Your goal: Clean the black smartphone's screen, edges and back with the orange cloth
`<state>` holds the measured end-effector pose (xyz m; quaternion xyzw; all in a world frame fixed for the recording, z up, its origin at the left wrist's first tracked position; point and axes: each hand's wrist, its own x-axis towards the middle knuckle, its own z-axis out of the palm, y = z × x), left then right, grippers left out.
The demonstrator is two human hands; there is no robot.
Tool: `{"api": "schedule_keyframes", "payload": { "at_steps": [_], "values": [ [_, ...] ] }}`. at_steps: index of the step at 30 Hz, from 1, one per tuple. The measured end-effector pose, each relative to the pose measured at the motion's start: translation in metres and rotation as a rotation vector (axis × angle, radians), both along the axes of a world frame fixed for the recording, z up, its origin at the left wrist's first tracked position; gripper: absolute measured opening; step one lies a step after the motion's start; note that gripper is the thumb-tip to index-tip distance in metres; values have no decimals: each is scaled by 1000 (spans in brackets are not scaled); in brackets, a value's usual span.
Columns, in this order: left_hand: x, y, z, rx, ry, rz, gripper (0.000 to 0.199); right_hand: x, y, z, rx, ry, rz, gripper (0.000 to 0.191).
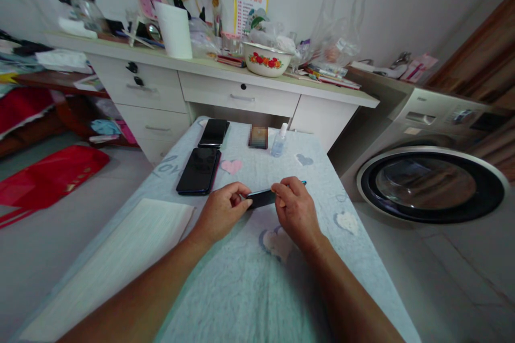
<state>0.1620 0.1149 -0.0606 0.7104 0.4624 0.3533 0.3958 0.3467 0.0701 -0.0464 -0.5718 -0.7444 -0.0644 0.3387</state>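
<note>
A dark smartphone (pixel 262 199) is held tilted on its long edge just above the cloth. My left hand (pixel 223 209) pinches its left end between thumb and fingers. My right hand (pixel 295 209) is closed at its right end and covers much of that side. Past the right knuckles pokes a small blue tip (pixel 304 183); whether it belongs to the phone, I cannot tell. To the left lie a black phone (pixel 198 170) with a reddish edge and, behind it, another black phone (pixel 214 133). A clear spray bottle (pixel 279 142) stands beyond my hands, beside a small pixelated rectangular item (pixel 258 137).
A pale cloth with hearts covers the table (pixel 225 289). On its left lies a whitish flat sheet (pixel 120 257). Behind is a white desk (pixel 219 91) bearing a flowered enamel bowl (pixel 267 60) and a paper roll (pixel 174 30). A washing machine (pixel 432 185) stands right, a red bag (pixel 52 177) left.
</note>
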Motion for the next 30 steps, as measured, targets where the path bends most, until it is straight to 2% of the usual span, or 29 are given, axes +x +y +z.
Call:
{"api": "schedule_keyframes", "payload": {
  "at_steps": [5, 9, 22, 30],
  "values": [
    [-1, 1, -1, 1, 13, 24, 17, 10, 1, 1, 2, 32, -78, 26],
    [-1, 1, 2, -5, 17, 27, 16, 9, 2, 1, 12, 45, -90, 26],
    [1, 0, 1, -26, -20, -10, 17, -22, -2, -1, -7, -11, 69, 24],
    [0, 1, 0, -5, -30, -52, 15, -35, -5, -2, -6, -46, 138, 31]
  ]
}}
